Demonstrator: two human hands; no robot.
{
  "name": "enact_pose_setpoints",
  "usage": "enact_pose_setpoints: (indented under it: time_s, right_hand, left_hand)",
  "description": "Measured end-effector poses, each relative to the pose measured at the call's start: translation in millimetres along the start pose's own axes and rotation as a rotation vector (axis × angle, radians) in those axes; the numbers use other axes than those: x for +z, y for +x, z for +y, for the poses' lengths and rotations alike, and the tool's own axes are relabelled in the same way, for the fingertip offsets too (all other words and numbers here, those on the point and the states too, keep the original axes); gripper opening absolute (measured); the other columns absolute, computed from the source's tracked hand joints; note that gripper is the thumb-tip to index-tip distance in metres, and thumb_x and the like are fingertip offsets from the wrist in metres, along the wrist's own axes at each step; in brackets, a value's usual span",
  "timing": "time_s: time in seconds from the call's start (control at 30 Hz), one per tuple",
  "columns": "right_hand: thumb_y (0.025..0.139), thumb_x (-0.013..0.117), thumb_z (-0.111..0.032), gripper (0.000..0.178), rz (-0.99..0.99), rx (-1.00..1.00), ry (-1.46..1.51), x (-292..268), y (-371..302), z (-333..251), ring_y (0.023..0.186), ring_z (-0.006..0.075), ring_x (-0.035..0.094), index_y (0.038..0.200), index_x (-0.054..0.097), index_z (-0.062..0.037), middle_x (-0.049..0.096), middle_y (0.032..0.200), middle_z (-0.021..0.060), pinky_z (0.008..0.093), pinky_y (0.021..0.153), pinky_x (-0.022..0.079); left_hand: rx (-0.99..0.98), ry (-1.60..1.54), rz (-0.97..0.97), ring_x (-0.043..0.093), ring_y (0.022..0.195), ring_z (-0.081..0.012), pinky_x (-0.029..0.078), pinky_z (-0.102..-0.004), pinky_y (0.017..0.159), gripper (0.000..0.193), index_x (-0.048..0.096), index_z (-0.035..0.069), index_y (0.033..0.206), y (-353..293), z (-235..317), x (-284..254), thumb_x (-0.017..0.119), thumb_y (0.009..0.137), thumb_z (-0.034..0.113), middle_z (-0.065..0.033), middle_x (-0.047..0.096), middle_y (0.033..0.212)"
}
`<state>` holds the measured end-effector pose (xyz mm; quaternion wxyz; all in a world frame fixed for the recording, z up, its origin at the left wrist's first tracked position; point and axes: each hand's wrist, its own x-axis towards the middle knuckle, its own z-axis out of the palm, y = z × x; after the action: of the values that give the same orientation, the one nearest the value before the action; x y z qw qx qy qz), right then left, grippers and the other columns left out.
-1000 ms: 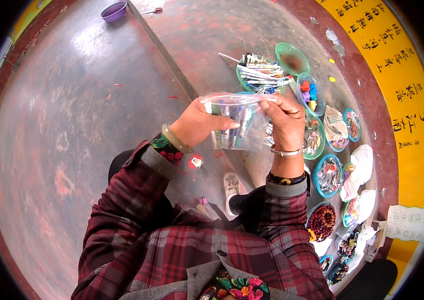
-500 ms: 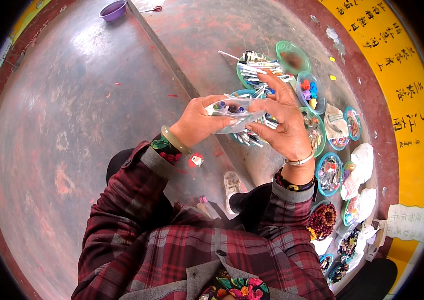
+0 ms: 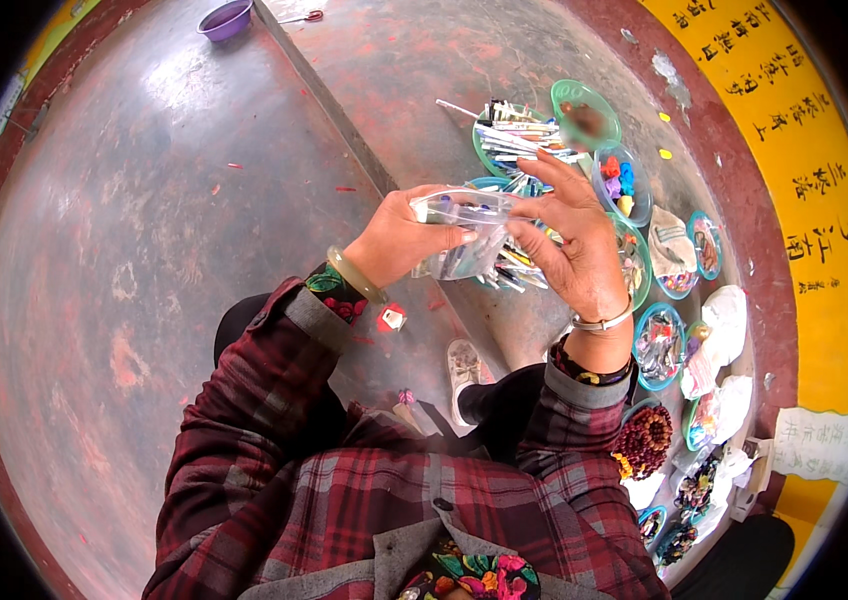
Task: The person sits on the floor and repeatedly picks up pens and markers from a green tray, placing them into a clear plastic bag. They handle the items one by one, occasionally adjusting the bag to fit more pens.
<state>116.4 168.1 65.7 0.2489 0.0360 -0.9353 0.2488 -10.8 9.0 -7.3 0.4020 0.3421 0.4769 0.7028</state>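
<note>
A small clear plastic bag [image 3: 464, 255] hangs between my hands, its mouth edge curving across the top. My left hand [image 3: 392, 238] grips the bag's left side, thumb in front and fingers behind. At the right edge my right hand [image 3: 576, 240] pinches the plastic between thumb and index finger, its other fingers raised and spread. What lies inside the bag is hard to make out. Behind and below the bag, partly covered by it and my right hand, are loose pens [image 3: 516, 268].
Beyond my hands stands a green basket heaped with pens [image 3: 514, 130], near a green bowl [image 3: 599, 100] and a bowl of colourful pieces [image 3: 634, 205]. More baskets and white bags [image 3: 724, 315] line the right. A purple basin [image 3: 226, 20] sits far left on the floor.
The bag has tipped so its mouth edge shows wider and its body hangs lower. The dark coloured tips seen in it before are out of sight. My right hand has shifted slightly down.
</note>
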Motion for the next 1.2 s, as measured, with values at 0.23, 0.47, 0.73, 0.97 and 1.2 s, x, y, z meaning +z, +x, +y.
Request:
enact_pose_setpoints:
  time_s: [0.23,0.47,0.73,0.97,1.2]
  right_hand:
    - [0.071,0.07,-0.022,0.027,0.04,-0.01,-0.367,1,0,-18,0.107,0.0371,0.052,0.086,0.065,-0.0008,0.059,0.107,0.0193,0.0423,0.089,0.042]
    - [0.067,0.074,-0.013,0.043,0.158,0.145,0.023,-14,1,-52,0.104,0.0286,0.055,0.105,0.06,-0.0016,0.058,0.114,0.0149,0.0365,0.085,0.044]
    - [0.072,0.071,-0.008,0.036,0.178,0.44,0.561,6,4,-31,0.092,0.0129,0.055,0.106,0.059,-0.0021,0.062,0.1,0.0039,0.0261,0.077,0.043]
    - [0.08,0.063,0.0,0.007,0.257,0.358,0.686,17,4,-35,0.074,0.0058,0.051,0.087,0.06,-0.0013,0.058,0.081,-0.0014,0.0196,0.068,0.041]
    - [0.076,0.065,0.002,0.018,0.211,0.477,0.741,20,3,-31,0.071,0.0051,0.05,0.092,0.056,-0.0028,0.057,0.078,-0.0008,0.0193,0.064,0.041]
  left_hand:
    - [0.076,0.205,0.057,0.057,0.093,-0.0106,0.046,-0.025,0.082,0.036,0.056,-0.002,0.113,-2,-6,3,0.063,0.078,-0.001,-0.0053,0.062,0.103]
    - [0.227,-0.031,0.111,0.058,0.094,-0.0137,0.046,-0.0278,0.082,0.038,0.055,-0.003,0.113,-6,5,-4,0.06,0.075,-0.003,-0.0092,0.062,0.103]
    - [0.228,-0.439,0.029,0.057,0.088,-0.0132,0.044,-0.0283,0.079,0.039,0.053,-0.004,0.113,-6,23,-4,0.06,0.075,-0.003,-0.0092,0.063,0.101]
    - [0.176,-0.489,0.029,0.055,0.097,-0.0133,0.044,-0.028,0.082,0.045,0.049,-0.003,0.12,-6,21,-3,0.06,0.076,-0.002,-0.0077,0.059,0.11]
    - [0.132,-0.622,-0.005,0.055,0.103,-0.02,0.044,-0.035,0.089,0.046,0.046,0.001,0.12,0,7,2,0.059,0.076,-0.004,-0.0099,0.056,0.113]
